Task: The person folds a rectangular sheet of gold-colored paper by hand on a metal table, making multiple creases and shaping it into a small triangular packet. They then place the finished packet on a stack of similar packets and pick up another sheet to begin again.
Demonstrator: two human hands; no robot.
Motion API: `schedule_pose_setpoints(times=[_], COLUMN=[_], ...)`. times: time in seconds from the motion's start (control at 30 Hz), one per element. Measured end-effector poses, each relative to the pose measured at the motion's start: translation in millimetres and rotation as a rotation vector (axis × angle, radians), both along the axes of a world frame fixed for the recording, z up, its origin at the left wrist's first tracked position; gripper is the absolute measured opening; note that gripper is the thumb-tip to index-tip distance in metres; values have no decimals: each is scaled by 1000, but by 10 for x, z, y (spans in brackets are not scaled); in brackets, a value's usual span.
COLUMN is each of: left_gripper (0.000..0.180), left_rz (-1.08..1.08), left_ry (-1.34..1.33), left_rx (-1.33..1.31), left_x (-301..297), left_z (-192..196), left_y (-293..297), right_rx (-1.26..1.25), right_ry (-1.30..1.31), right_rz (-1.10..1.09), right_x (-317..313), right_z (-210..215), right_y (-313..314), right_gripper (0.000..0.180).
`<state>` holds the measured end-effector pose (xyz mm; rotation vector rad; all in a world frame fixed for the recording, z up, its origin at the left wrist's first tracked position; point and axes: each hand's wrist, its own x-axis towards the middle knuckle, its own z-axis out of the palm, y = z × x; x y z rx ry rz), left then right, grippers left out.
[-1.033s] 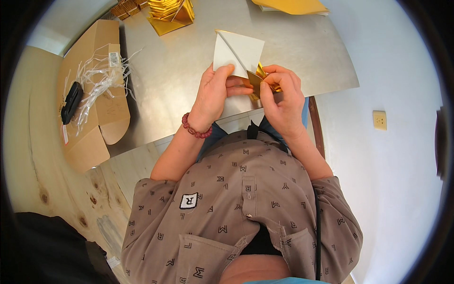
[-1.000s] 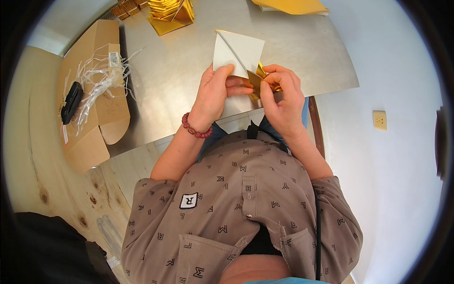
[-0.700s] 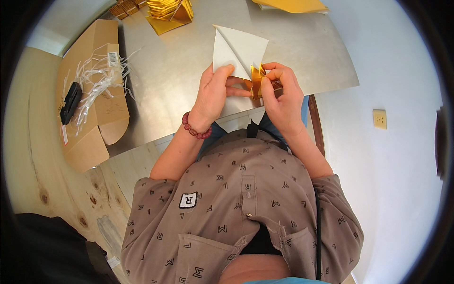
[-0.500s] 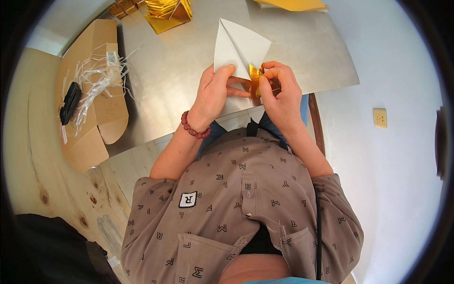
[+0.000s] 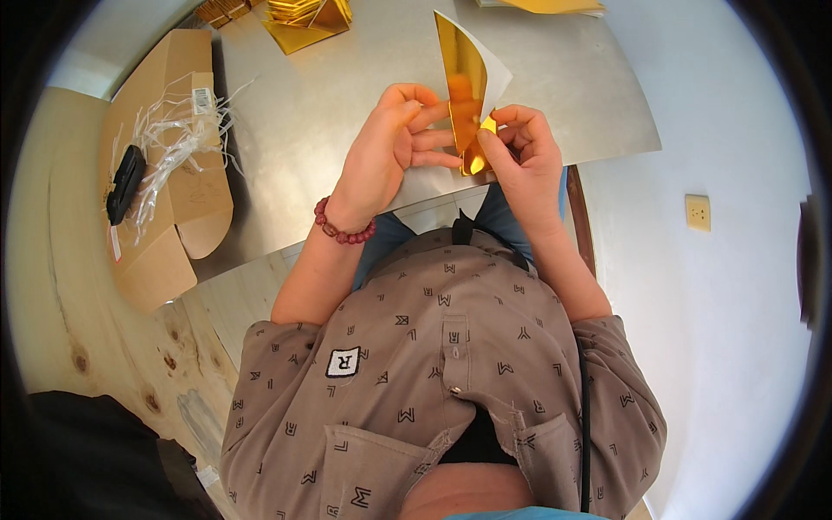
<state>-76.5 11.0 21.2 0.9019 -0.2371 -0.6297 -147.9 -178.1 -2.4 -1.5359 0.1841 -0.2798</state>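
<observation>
A partly folded sheet of gold foil paper (image 5: 464,69) with a white back stands tilted over the near edge of the metal table. My right hand (image 5: 527,156) pinches its lower right part between thumb and fingers. On the other side, my left hand (image 5: 390,143) has its fingers stretched out and apart, with the tips touching or close against the gold face. A red bead bracelet (image 5: 342,234) circles my left wrist.
Folded gold paper pieces (image 5: 308,24) are piled at the far left, beside brown bundles (image 5: 227,10). More gold sheets (image 5: 555,5) lie at the far right. Flattened cardboard (image 5: 195,182) on the left bears white plastic strips (image 5: 178,130) and a black object (image 5: 126,184).
The sheet has turned so that its gold side shows where the white side did. My left hand has loosened its pinch and spread its fingers; my right hand still holds the paper.
</observation>
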Motion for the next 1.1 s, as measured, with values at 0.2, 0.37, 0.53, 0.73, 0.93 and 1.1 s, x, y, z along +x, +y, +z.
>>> schedule_pose_setpoints(times=[0.2,0.37,0.53,0.73,0.93,1.1], left_gripper=[37,33,27,26,25,25], left_rz=[114,62,258,325,200,150], left_ry=[-142,-163,-120,54,17,-43], left_rx=[347,398,254,76,262,346], left_x=[-62,0,-11,-72,-61,-36], left_z=[6,-45,-106,-92,-66,-51], left_y=[-91,-86,-129,-213,-135,-99], right_rx=[8,-34,177,255,143,122], right_ry=[-35,-76,-80,159,63,86], right_rz=[10,48,67,163,158,218], right_x=[18,17,-25,25,14,23], right_z=[20,46,117,132,90,130], right_y=[33,54,19,-95,-54,-105], right_gripper=[30,35,47,33,24,21])
